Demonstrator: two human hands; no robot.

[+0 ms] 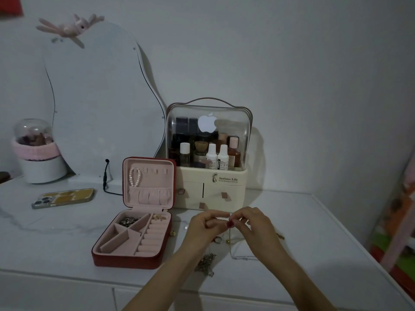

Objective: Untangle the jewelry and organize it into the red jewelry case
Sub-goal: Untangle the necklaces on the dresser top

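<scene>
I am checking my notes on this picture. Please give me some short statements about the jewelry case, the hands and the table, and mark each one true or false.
1. The red jewelry case is closed. False: its lid stands open.
2. A pearl bracelet hangs inside the lid. True.
3. Both hands are working on a thin chain; left hand, right hand. True.
4. The phone lies inside the case. False: it lies on the table, left of the case.
5. A dark chain lies on the table near the front edge. True.
</scene>
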